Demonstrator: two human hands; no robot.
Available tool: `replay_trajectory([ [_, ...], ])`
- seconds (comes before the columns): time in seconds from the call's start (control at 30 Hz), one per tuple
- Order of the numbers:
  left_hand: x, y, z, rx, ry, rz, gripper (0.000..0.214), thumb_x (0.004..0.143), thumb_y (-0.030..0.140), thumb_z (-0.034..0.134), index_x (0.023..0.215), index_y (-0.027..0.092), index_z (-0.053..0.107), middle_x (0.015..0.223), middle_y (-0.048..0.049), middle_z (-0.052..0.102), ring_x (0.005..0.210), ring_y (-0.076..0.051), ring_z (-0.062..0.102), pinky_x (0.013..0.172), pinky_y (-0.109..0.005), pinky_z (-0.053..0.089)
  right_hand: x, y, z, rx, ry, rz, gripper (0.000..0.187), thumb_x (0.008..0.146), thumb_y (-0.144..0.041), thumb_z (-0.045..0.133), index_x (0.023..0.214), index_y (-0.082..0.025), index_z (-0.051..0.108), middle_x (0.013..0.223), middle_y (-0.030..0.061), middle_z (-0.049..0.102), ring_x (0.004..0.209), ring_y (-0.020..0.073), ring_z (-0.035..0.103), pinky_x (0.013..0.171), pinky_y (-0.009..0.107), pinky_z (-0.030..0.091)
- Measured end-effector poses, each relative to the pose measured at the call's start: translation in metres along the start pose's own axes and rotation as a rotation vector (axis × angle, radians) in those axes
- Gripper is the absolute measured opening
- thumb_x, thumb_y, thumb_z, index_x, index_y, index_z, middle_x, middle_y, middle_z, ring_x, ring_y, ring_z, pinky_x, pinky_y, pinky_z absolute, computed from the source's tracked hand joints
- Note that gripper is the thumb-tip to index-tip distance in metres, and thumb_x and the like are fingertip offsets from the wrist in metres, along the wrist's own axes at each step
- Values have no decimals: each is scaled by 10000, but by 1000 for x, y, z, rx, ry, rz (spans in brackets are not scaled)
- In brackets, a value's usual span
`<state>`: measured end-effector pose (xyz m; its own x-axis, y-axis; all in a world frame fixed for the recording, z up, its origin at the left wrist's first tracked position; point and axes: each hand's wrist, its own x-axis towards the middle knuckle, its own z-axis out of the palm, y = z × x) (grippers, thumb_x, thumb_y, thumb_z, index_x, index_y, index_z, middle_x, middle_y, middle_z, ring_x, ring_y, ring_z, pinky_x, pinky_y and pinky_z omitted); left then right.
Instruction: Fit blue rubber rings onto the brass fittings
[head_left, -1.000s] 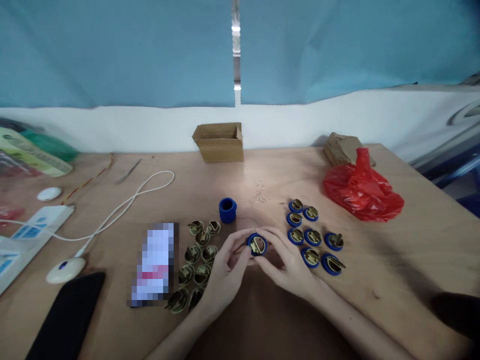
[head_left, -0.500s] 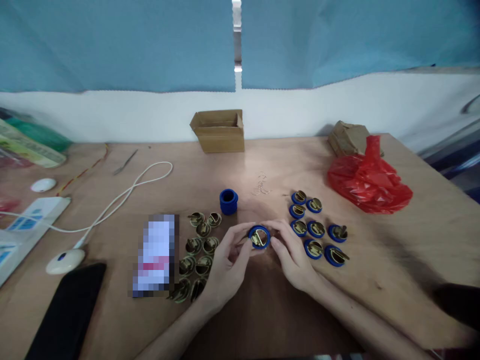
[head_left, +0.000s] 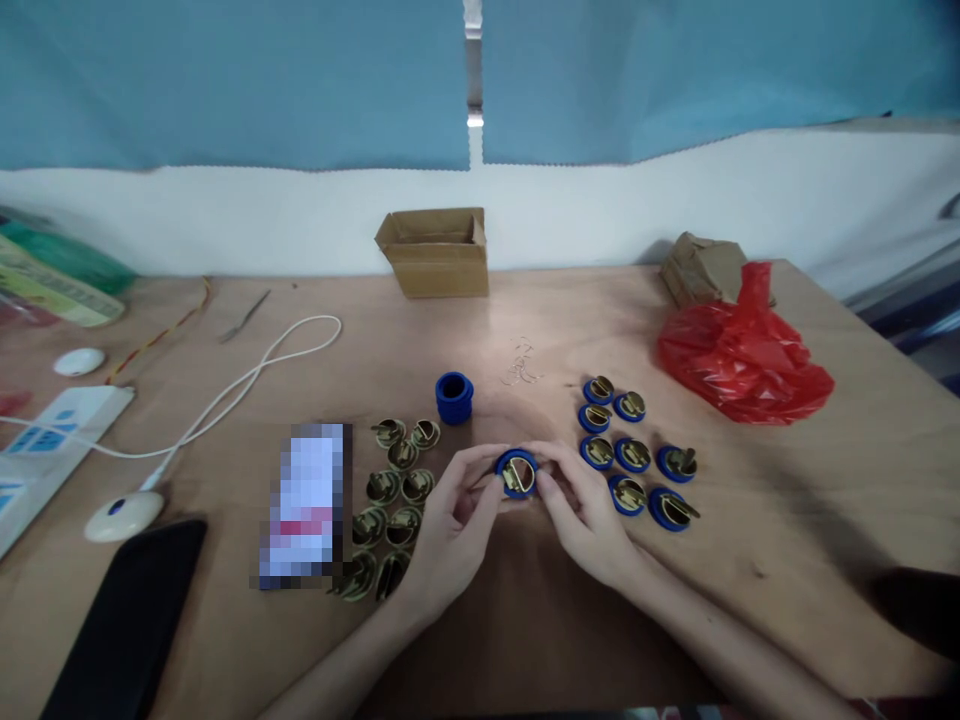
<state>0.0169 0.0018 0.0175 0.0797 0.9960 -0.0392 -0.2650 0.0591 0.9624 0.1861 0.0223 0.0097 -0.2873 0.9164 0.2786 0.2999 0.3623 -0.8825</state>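
Between both hands, above the table, is a round gold metal clip piece (head_left: pixel 519 476) with a blue ring around its rim. My left hand (head_left: pixel 459 520) grips its left edge with thumb and fingers. At the right edge, the thumb and fingers of my right hand (head_left: pixel 581 505) pinch it too. Left of my hands lie several gold clip pieces (head_left: pixel 403 455) without blue rings, some partly behind my left wrist. A stack of blue rings (head_left: pixel 454 398) stands just beyond my left hand. To the right sit several gold clip pieces with blue rings (head_left: pixel 632 454), clip side up.
A cardboard box (head_left: pixel 442 262) stands against the wall. A red plastic bag (head_left: pixel 750 355) lies at the back right by a brown paper package (head_left: pixel 701 268). On the left are a phone (head_left: pixel 304 505), a black phone (head_left: pixel 127 620), a white cable (head_left: pixel 255 375) and a power strip (head_left: pixel 64 440).
My right thumb and fingers have drawn in slightly against the blue-ringed clip piece. The whole view has shifted a little; the table items have not otherwise moved.
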Motion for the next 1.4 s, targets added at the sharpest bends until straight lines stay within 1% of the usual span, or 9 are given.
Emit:
replay_trajectory([
  [0.1,0,0,-1,5,17,7,209,952,256,608,1155,208,627,1231,-86,709,1150,-241,699,860,-335,661,-1,1,2,9,41,26,312,998,-209,486,1298,-282,532,1045,39,609,904,185,611,797,322,517],
  [0.23,3,-1,-2,14,61,11,215,949,273,611,1155,211,610,1216,-85,711,1156,-239,694,866,-342,657,-3,2,5,45,115,73,259,958,-223,550,1210,-268,509,890,-6,532,762,155,548,694,286,484],
  [0.37,5,-2,-2,48,74,7,225,960,293,596,1171,216,593,1259,-93,683,1217,-246,658,927,-361,631,-1,1,5,141,7,204,48,974,-281,539,996,-243,523,737,-44,476,636,130,490,577,249,423],
  [0.53,2,-2,-3,170,85,32,279,975,285,582,1250,245,553,1335,-80,639,1292,-216,603,1072,-348,535,-1,-4,6,192,-80,332,150,1010,-364,494,970,-229,545,727,-30,534,641,137,536,577,252,433],
  [0.7,1,-3,-4,167,26,-52,352,979,292,569,1327,246,539,1375,-83,632,1310,-226,590,1096,-367,514,-3,1,9,225,-36,327,144,1007,-363,504,972,-231,551,771,-17,561,687,143,568,626,257,471],
  [0.83,1,-6,-6,166,-40,-123,340,964,286,599,1298,222,586,1318,-79,679,1249,-233,635,1094,-376,510,-3,6,8,224,34,308,147,1001,-371,507,972,-230,538,736,-28,531,637,134,542,579,244,454],
  [1.03,1,-5,-5,217,-109,-175,330,983,298,552,1297,210,607,1280,-80,707,1152,-240,685,1009,-383,552,-1,4,4,168,76,286,150,990,-367,518,976,-223,555,658,-55,441,558,115,445,500,229,365],
  [1.23,3,2,-1,180,-88,-152,279,975,325,556,1197,195,663,1092,-69,776,992,-228,743,906,-352,592,3,3,3,225,90,309,197,986,-404,509,965,-217,568,652,-51,430,545,117,423,492,235,369],
  [1.4,3,1,-2,156,-50,-149,252,962,335,581,1131,171,672,982,-67,791,881,-215,759,778,-298,599,5,2,0,237,-53,295,175,995,-343,491,949,-209,593,713,-30,519,606,123,489,553,236,411],
])
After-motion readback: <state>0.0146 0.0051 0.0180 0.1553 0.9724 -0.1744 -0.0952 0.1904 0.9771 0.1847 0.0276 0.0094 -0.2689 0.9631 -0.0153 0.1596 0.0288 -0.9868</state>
